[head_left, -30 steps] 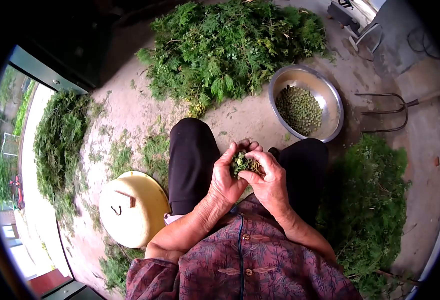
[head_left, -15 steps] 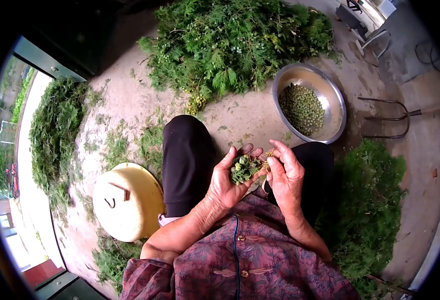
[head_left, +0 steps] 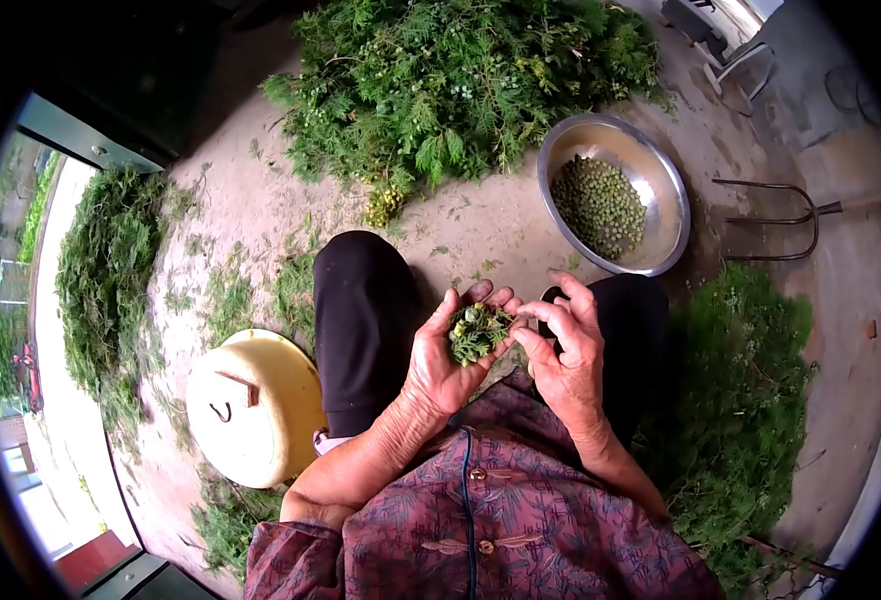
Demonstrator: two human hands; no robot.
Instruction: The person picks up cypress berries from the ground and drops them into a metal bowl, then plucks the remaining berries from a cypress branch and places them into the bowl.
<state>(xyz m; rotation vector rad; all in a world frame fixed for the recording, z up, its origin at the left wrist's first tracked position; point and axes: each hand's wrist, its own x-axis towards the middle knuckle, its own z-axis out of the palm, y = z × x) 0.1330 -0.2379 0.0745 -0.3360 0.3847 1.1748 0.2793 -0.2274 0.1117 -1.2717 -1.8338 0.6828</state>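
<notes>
In the palm of my left hand [head_left: 438, 365] lies a small green sprig [head_left: 477, 333] with a few pale round berries, the fingers curled up around it. My right hand [head_left: 568, 355] is just to the right, its thumb and index finger bent toward the sprig's edge. Whether anything is between those fingertips is too small to tell. Beyond the right knee, a metal basin [head_left: 668, 205] holds many green berries [head_left: 600, 205].
A large heap of green branches [head_left: 450, 90] lies ahead, with more greenery at left [head_left: 110, 270] and right [head_left: 730, 400]. A yellow overturned basin [head_left: 280, 430] is beside my left leg. A metal fork [head_left: 810, 215] lies at right.
The yellowish stem bits between my right fingertips no longer show. My right index finger has straightened somewhat, and the sprig sits deeper in my left palm. The view has shifted slightly.
</notes>
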